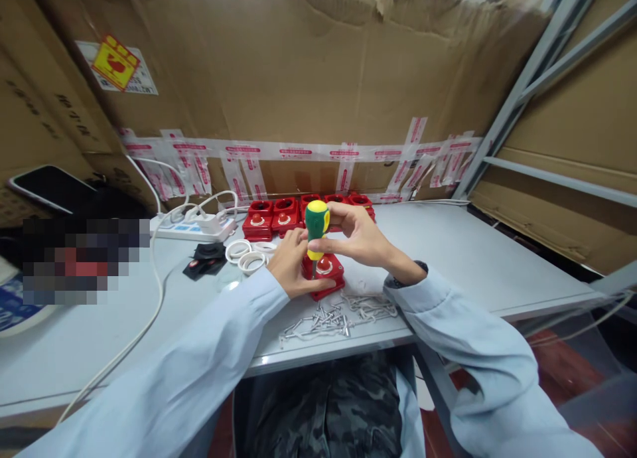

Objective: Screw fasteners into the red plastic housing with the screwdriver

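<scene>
A screwdriver (317, 227) with a green and yellow handle stands upright, its shaft pointing down at a red square housing (336, 280) that has a round red button in a white ring. My right hand (359, 235) is closed on the handle, thumb and fingers pinching it from the right. Around the left side of the housing, my left hand (293, 264) is closed, its thumb lying along the near edge and its other fingers up by the screwdriver. The tip is partly hidden by my fingers. A pile of silver screws (326, 320) lies in front of the housing.
Several similar red housings (259, 220) stand in a row at the back. White rings (252, 262) and black parts (206, 259) lie to the left, near a white power strip (196, 227). White cords (373, 305) lie beside the screws. A cardboard sheet (298, 73) walls off the back.
</scene>
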Action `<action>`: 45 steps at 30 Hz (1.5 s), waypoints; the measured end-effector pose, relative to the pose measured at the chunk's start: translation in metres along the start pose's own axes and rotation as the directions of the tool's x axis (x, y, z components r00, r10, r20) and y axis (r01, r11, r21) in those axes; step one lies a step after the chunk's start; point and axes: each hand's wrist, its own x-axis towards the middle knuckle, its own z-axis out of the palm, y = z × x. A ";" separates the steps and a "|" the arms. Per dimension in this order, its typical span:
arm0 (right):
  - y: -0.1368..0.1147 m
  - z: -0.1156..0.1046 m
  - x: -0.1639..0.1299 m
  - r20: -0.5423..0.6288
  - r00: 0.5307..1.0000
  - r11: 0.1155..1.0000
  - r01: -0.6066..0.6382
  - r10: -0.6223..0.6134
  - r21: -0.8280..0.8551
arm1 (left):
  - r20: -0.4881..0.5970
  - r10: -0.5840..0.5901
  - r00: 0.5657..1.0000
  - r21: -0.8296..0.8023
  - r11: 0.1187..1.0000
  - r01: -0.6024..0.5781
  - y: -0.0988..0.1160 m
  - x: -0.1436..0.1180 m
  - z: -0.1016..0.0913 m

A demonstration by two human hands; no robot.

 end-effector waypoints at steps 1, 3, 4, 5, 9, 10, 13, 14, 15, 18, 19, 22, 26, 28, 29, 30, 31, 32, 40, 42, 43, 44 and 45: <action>-0.003 -0.002 -0.001 -0.019 1.000 1.000 0.002 -0.002 -0.001 | 0.027 0.016 1.000 0.042 0.999 -0.017 -0.003 -0.001 0.003; -0.010 -0.008 -0.002 -0.090 0.996 1.000 0.008 -0.011 -0.026 | 0.066 0.050 0.997 0.076 0.996 -0.055 -0.010 -0.002 0.008; -0.013 -0.011 -0.003 -0.136 0.991 0.999 0.013 -0.019 -0.046 | 0.083 0.067 0.994 0.070 0.995 -0.073 -0.013 -0.002 0.008; -0.017 -0.016 -0.004 -0.181 0.983 0.997 0.020 -0.032 -0.069 | 0.100 0.089 0.991 0.058 0.994 -0.095 -0.016 -0.002 0.008; -0.030 -0.035 -0.010 -0.306 0.948 0.979 0.019 -0.082 -0.201 | 0.141 0.178 0.974 -0.007 0.984 -0.179 -0.020 -0.001 0.002; -0.033 -0.038 -0.013 -0.313 0.945 0.969 0.012 -0.091 -0.247 | 0.128 0.170 0.977 -0.004 0.985 -0.171 -0.018 -0.001 0.000; -0.039 -0.043 -0.025 -0.263 0.961 0.912 -0.034 -0.083 -0.410 | 0.025 0.014 1.000 0.084 0.996 -0.016 -0.009 0.001 0.000; -0.039 -0.043 -0.030 -0.229 0.971 0.882 -0.053 -0.063 -0.469 | -0.008 -0.061 0.998 0.132 0.989 0.062 -0.007 0.002 0.000; -0.039 -0.042 -0.035 -0.194 0.980 0.849 -0.074 -0.035 -0.523 | -0.027 -0.134 0.991 0.180 0.974 0.136 -0.004 0.003 0.001; -0.032 -0.037 -0.053 -0.099 0.992 0.747 -0.121 0.075 -0.653 | 0.032 -0.278 0.960 0.273 0.926 0.260 -0.005 0.006 0.002; -0.028 -0.035 -0.058 -0.062 0.988 0.722 -0.145 0.140 -0.676 | 0.074 -0.290 0.954 0.274 0.926 0.260 -0.007 0.006 0.002; -0.015 -0.032 -0.070 0.034 0.930 0.652 -0.231 0.367 -0.723 | 0.167 -0.232 0.958 0.210 0.958 0.195 -0.016 0.005 -0.004; 0.001 -0.026 -0.073 0.166 0.844 0.607 -0.215 0.510 -0.765 | 0.230 -0.110 0.967 0.154 0.985 0.076 -0.023 0.002 -0.012; 0.007 -0.024 -0.070 0.207 0.816 0.595 -0.197 0.540 -0.780 | 0.255 -0.090 0.963 0.141 0.988 0.055 -0.023 0.001 -0.015; 0.010 -0.023 -0.069 0.220 0.803 0.589 -0.191 0.554 -0.785 | 0.270 -0.093 0.958 0.138 0.989 0.058 -0.022 0.001 -0.017; 0.012 -0.023 -0.067 0.232 0.793 0.585 -0.184 0.563 -0.790 | 0.286 -0.102 0.953 0.136 0.989 0.065 -0.022 0.001 -0.018; 0.012 -0.022 -0.065 0.243 0.786 0.582 -0.175 0.568 -0.794 | 0.304 -0.113 0.946 0.138 0.988 0.074 -0.021 0.002 -0.019; 0.011 -0.022 -0.064 0.254 0.782 0.579 -0.161 0.569 -0.799 | 0.321 -0.123 0.939 0.141 0.987 0.081 -0.020 0.002 -0.020; -0.059 -0.032 -0.061 0.022 0.912 0.389 -0.153 0.410 -0.908 | 0.271 -0.034 0.962 0.091 0.996 0.009 -0.017 0.004 -0.021; -0.080 -0.035 -0.058 -0.036 0.951 0.397 -0.163 0.308 -0.903 | 0.168 0.041 0.985 0.031 0.998 -0.047 -0.009 0.006 -0.020; -0.088 -0.035 -0.056 -0.047 0.969 0.416 -0.147 0.242 -0.897 | 0.121 0.083 0.989 -0.016 0.997 -0.082 -0.004 0.007 -0.019; -0.093 -0.034 -0.053 -0.034 0.982 0.443 -0.115 0.185 -0.889 | 0.087 0.126 0.988 -0.080 0.990 -0.119 0.003 0.008 -0.018; -0.096 -0.032 -0.050 -0.011 0.990 0.475 -0.077 0.140 -0.877 | 0.069 0.165 0.984 -0.156 0.976 -0.153 0.011 0.008 -0.017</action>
